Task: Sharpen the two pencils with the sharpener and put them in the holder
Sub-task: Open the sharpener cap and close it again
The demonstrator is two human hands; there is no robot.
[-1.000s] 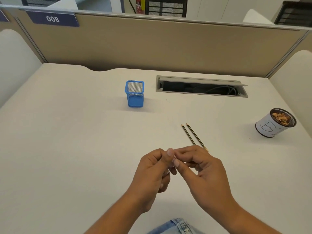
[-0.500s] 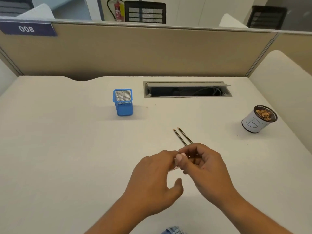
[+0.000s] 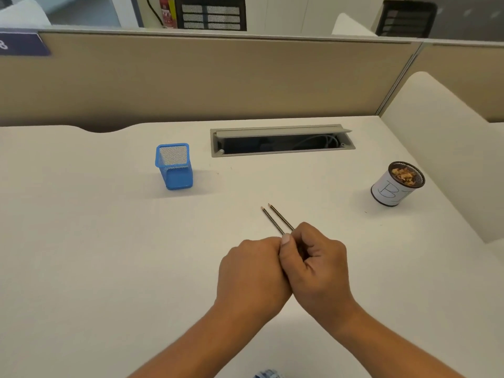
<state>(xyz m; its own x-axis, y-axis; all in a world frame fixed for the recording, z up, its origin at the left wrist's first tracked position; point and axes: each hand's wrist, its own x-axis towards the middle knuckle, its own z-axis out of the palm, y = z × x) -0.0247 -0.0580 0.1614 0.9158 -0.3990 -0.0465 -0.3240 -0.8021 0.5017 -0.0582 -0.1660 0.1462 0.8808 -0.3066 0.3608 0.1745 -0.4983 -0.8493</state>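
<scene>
Blue wire mesh forms the holder (image 3: 174, 170), a square cup standing upright on the pale bench (image 3: 109, 241), towards the far left and well apart from everything else. Near the middle of the bench lie the two pencils (image 3: 273, 221), dark-striped, side by side and nearly touching. They run slantwise, with their far ends pointing away and to the left. Their near ends vanish behind the right hand (image 3: 319, 266), so whether its fingers touch them cannot be told.

Both hands meet just in front of the pencils. The left hand (image 3: 253, 268) shows its back to the camera, knuckles up, fingers curled under and out of sight. The right hand presses against it, fingers folded in, its thumb (image 3: 285, 239) laid along the seam where the two hands join. Each grip is clenched in shape, yet what either encloses is hidden; I cannot tell whether they grasp anything.

Far to the right stands a white cup (image 3: 387, 190) with a dark rim, a hand-drawn letter B on its side and brownish shavings (image 3: 405, 174) inside. Beyond the pencils a grey cable slot (image 3: 272, 153) is sunk in the bench, its flap raised, cables dimly visible within. A beige partition (image 3: 218, 83) closes the far edge.
</scene>
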